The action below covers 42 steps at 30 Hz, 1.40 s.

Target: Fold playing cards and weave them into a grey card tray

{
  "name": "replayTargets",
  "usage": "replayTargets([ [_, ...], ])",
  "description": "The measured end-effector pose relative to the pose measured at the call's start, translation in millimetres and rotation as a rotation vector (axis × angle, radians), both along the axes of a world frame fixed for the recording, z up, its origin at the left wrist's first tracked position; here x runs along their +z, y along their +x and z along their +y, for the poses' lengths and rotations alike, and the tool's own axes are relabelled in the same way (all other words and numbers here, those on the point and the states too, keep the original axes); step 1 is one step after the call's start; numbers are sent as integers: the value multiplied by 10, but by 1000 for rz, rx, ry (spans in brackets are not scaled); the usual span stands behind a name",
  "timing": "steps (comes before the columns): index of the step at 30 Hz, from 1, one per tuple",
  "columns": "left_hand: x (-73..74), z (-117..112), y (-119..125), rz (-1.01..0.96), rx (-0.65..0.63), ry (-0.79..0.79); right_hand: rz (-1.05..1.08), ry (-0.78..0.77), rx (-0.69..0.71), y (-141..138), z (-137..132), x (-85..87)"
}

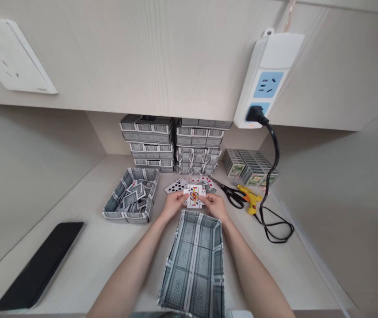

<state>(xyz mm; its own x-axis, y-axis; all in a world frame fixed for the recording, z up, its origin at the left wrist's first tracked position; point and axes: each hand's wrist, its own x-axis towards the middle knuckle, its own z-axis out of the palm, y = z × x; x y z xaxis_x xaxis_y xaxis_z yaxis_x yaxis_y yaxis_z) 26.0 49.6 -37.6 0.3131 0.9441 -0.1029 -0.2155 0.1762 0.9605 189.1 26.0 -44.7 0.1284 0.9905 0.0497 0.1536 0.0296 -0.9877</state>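
Observation:
Both my hands hold a face-up playing card [194, 195], a court card, just beyond the far rim of a box made of card backs [193, 260]. My left hand [174, 204] pinches the card's left edge, fingers closed on it. My right hand [214, 205] grips its right edge the same way. More face-up cards [177, 185] lie spread on the desk right behind the held one. The card box stands open and empty between my forearms.
A second card-back tray [132, 195] holding loose folded cards sits at the left. Finished boxes [172, 145] are stacked at the back. Card packs [248, 167], scissors [232, 194], a yellow glue gun [250, 198] with black cord lie right. A phone [39, 265] rests at front left.

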Motion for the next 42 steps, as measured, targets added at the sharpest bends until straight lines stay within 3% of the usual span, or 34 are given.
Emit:
replayTargets([
  [16, 26, -9, -18, -25, -41, -4, 76, -96, 98, 30, -32, 117],
  [23, 45, -23, -25, -44, -33, -41, 117, -97, 127, 44, -29, 94],
  [33, 182, -48, -210, -126, -303, -118, 142, -72, 144, 65, -43, 117],
  [42, 205, -71, -138, -77, -309, -36, 149, -35, 90, -4, -50, 78],
])
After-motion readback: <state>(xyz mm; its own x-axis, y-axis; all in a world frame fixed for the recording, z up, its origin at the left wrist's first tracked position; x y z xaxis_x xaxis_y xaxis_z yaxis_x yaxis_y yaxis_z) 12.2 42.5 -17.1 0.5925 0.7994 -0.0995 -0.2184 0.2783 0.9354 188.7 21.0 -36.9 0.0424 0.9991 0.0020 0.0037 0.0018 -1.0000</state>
